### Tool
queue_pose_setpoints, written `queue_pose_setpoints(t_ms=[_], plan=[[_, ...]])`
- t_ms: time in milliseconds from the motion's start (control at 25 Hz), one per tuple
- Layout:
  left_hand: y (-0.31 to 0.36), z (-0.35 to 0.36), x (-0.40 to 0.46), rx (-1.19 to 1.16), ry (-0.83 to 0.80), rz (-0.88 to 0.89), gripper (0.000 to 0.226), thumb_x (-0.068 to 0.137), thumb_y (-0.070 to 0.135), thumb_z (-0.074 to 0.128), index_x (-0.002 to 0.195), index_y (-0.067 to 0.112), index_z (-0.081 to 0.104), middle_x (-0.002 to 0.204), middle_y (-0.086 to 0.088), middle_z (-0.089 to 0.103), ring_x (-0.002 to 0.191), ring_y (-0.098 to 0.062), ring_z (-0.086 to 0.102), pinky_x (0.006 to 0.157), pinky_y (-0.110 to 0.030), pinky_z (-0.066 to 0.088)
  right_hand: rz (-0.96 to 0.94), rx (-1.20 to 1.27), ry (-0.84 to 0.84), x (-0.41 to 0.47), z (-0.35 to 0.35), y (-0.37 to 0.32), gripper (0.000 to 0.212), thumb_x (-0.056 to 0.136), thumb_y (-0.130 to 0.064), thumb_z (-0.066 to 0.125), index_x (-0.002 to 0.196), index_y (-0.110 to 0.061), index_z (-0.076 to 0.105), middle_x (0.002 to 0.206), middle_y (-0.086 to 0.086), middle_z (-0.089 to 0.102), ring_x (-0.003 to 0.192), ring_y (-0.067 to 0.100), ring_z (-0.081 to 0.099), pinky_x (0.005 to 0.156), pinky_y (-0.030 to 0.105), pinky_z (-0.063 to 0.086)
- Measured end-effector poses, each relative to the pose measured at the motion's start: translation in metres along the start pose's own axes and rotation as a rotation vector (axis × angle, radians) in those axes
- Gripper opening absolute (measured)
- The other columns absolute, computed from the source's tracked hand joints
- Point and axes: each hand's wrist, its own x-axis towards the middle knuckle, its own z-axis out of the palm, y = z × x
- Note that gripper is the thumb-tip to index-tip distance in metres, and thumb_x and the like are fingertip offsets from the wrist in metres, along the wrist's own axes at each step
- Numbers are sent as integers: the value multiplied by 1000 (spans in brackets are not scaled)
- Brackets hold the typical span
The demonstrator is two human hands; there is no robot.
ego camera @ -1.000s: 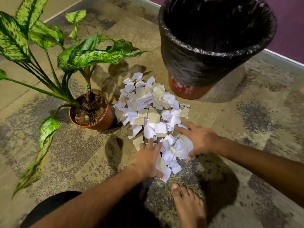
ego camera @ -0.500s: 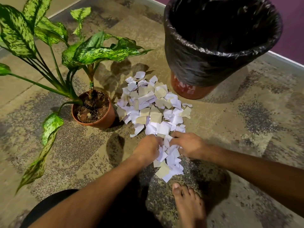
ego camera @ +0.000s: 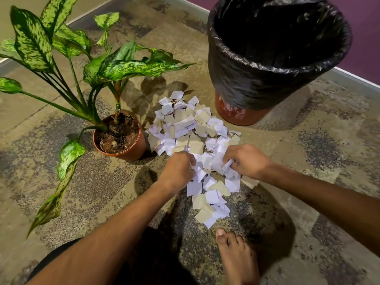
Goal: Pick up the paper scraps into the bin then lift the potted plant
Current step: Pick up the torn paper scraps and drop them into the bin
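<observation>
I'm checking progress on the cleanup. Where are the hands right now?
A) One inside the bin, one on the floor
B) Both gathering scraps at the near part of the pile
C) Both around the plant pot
B: the left hand and right hand are both closed on paper scraps on the floor, clear of the potted plant and the bin.

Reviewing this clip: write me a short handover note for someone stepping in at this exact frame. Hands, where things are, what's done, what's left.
Left hand: closed on a clump of paper scraps at the near left of the pile.
Right hand: closed on scraps at the near right.
Paper scraps: most lie on the floor between the potted plant and the bin, with a tail trailing toward the bare foot.
Bin: upright, black liner; no scraps can be made out inside.
Done: a first handful gripped, not yet lifted clear.
Left: carry handfuls to the bin until the floor is clean, then lift the plant, which stands untouched.
</observation>
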Motion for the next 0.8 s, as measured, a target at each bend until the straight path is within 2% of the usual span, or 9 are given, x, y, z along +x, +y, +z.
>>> queue_pose_setpoints(t_ms=[160,320,440,560,600,640,680,720,800], plan=[[8,-6,5,-42,85,18,17,81,2,65,94,13,67,105,-2,66,86,-15,58,70,-17,38,-31,85,251,-4,-39,-2,25,73,1,66,86,-17,76,91,-1,71,85,22,66,75,40,53],[21,-17,14,-71,178,114,16,79,3,70,92,12,69,106,-1,66,95,-18,61,77,-22,44,-12,135,467,-10,-88,-8,26,74,3,69,91,-15,77,94,-2,73,89,18,67,78,41,54],[34,-26,20,-70,277,192,14,78,5,74,90,9,69,106,-4,68,96,-20,63,77,-19,41,-43,220,625,-25,-114,-19,26,75,4,68,89,-16,77,92,-1,72,87,17,68,78,41,54],[46,-27,23,-62,318,236,15,76,4,76,90,6,70,107,-7,69,100,-23,63,81,-20,41,-159,426,859,-23,-187,-15,36,70,-3,64,85,-34,73,84,-19,69,79,4,69,69,31,59],[50,-26,23,-66,316,243,15,76,4,76,91,6,70,108,-7,68,100,-23,64,81,-21,42,-165,444,970,-23,-180,-12,38,68,-7,63,85,-41,71,81,-24,69,76,0,69,65,29,60],[53,-24,23,-69,310,254,16,77,4,75,91,6,70,109,-7,68,100,-23,64,82,-22,44,-76,500,1013,-22,-170,-16,39,67,-11,62,84,-46,68,79,-28,69,74,-3,69,62,31,61],[55,-22,22,-68,307,269,15,77,4,75,92,5,71,111,-8,68,100,-23,64,83,-23,45,43,508,1012,-26,-150,-13,36,68,-15,63,85,-47,66,76,-27,69,69,-2,69,60,35,61],[58,-21,22,-65,312,287,15,78,4,75,93,5,71,112,-8,67,100,-24,64,83,-24,46,182,477,887,-45,-105,-16,29,70,-20,66,90,-41,64,70,-19,70,62,5,69,57,39,60],[63,-22,23,-69,345,317,14,79,5,74,93,5,71,112,-7,67,98,-24,65,80,-23,45,360,306,528,-102,53,-35,16,81,-31,65,89,-18,60,61,-4,62,49,21,62,46,32,49]])
